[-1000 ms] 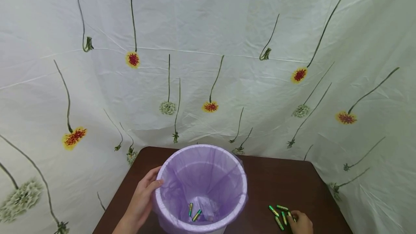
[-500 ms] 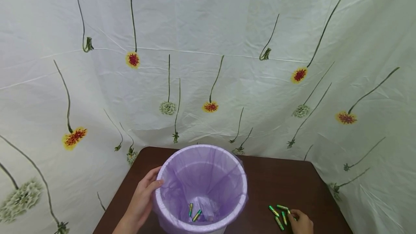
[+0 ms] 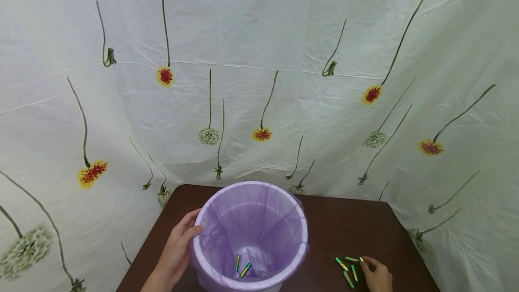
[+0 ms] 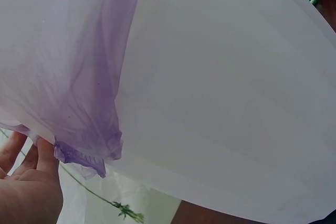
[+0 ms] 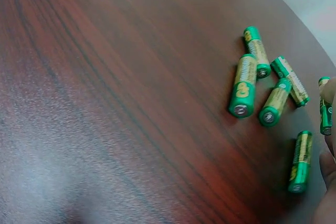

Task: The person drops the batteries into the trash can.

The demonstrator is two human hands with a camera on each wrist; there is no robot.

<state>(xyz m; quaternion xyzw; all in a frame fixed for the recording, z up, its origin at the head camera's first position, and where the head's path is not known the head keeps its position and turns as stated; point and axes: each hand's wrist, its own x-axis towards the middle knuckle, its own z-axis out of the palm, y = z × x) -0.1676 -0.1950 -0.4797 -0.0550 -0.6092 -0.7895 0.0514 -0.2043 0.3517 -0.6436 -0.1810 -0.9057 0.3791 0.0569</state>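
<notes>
A white bin with a purple liner bag stands on the table, two green-and-gold batteries lying at its bottom. My left hand grips its left rim, thumb over the edge; in the left wrist view, the fingers are beside the hanging bag. To the right of the bin, my right hand pinches one battery between thumb and finger, right by a loose group of several batteries. Another battery lies apart from that group, near the hand.
The dark brown table has rounded corners. A white cloth printed with flowers and stems hangs behind and around it. The bin takes up the table's front middle, between my two hands.
My right hand has shifted slightly right, its fingers drawing the pinched battery a little away from the group. My left hand and the bin stay put.
</notes>
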